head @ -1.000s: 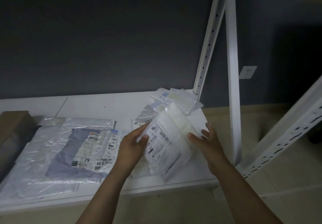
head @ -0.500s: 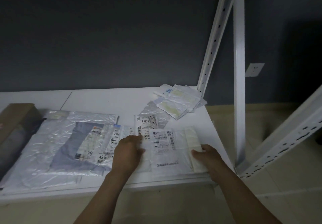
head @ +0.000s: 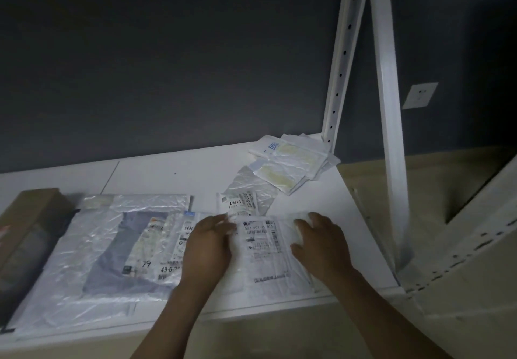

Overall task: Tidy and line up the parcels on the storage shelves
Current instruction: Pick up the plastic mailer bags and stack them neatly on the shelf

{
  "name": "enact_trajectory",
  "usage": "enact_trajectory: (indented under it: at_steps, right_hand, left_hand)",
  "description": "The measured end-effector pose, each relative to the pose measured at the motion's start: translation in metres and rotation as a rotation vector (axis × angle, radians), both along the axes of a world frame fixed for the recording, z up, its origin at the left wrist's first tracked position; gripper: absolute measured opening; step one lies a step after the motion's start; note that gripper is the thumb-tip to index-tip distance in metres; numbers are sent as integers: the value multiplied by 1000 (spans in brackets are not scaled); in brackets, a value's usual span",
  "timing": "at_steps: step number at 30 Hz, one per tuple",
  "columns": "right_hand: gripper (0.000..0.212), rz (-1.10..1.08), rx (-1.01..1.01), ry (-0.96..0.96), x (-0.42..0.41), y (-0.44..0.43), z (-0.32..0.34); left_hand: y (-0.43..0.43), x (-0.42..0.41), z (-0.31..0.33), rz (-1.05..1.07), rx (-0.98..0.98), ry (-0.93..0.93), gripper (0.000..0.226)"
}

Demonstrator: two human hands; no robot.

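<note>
Parcels spread over the white shelf board, taken from far left of the hands to far right.

Well left of the left hand: brown cardboard box, stiff, probably best taken by its two sides.

Just left of the left hand, partly under its forearm: large clear plastic bag holding a grey-blue garment. Soft and crinkly, likely light and slippery, so better slid flat than lifted by a corner.

Left hand laid open, fingers pressing the left edge of the flat white plastic mailer with a printed label, lying between both hands near the shelf's front edge. Judged light, limp and slick, with no rigid rim to pinch. Best held at opposite edges and pushed flat.

Right hand open too, fingers spread on the mailer's right edge.

Just beyond the fingertips: small crinkled clear packet with a barcode label, near end hidden by the mailer.

Farther beyond the right hand, in the back corner: loose pile of thin white and yellowish envelopes, right by the foot of the white perforated steel upright. Liable to fan out or slip off.

Edges to mind: shelf front close under the wrists, and the board's right end just past the right hand, by the plain white front post.

Open room: bare board beyond the left hand, toward the dark wall.
</note>
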State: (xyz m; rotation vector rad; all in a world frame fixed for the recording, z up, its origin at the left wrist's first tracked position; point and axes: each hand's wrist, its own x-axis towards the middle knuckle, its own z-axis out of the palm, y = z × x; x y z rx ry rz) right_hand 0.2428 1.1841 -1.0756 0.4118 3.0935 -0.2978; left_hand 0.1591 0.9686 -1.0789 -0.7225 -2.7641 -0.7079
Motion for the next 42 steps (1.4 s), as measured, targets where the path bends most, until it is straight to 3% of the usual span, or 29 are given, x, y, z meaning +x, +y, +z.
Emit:
enact_trajectory:
  at_steps: [3, 9, 13, 16, 19, 24, 28, 31, 32, 34, 36, 37, 39, 42]
  right_hand:
    - [62, 93, -151, -11, -21, 4, -6]
    - [80, 197, -106, -81, -62, 15, -15]
    - [98, 210, -77, -131, -77, 25, -23]
    - [100, 227, -42, -145, -85, 31, -26]
    - [98, 235, -32, -179, -88, 33, -28]
    - [100, 232, -37, -233, -89, 31, -36]
    - [97, 228, 2, -249, -89, 31, -34]
    - [96, 244, -22, -181, -89, 25, -20]
    - [94, 230, -103, -104, -88, 20, -12]
    - [69, 139, -393, 98, -85, 8, 8]
    - [46, -62, -850, 231, -79, -2, 31]
    - [48, -187, -1145, 222, -75, -6, 42]
    - [70, -394, -1669, 119, -65, -5, 60]
    - [93, -492, -2086, -33, -43, 8, 69]
  left_hand:
    - [30, -33, 19, 89, 102, -123, 29]
    - [67, -111, 11, 217, -162, -378, 55]
    - [75, -130, -7, 205, -242, -396, 64]
    - [76, -134, -12, 212, -83, -436, 71]
    - [76, -137, -15, 251, 64, -469, 59]
    - [73, -141, -12, 376, 169, -279, 17]
    - [62, -150, 12, 504, 465, -174, 13]
    - [47, -147, 34, 472, 603, -117, 8]
    - [42, -142, 41, 423, 636, -105, 6]
    - [34, -126, 54, 299, 715, -137, 6]
    - [30, -103, 64, 177, 836, -259, 9]
    - [28, -88, 68, 112, 880, -333, 10]
    - [27, -61, 73, -42, 862, -426, 10]
    - [24, -31, 71, -217, 679, -477, 15]
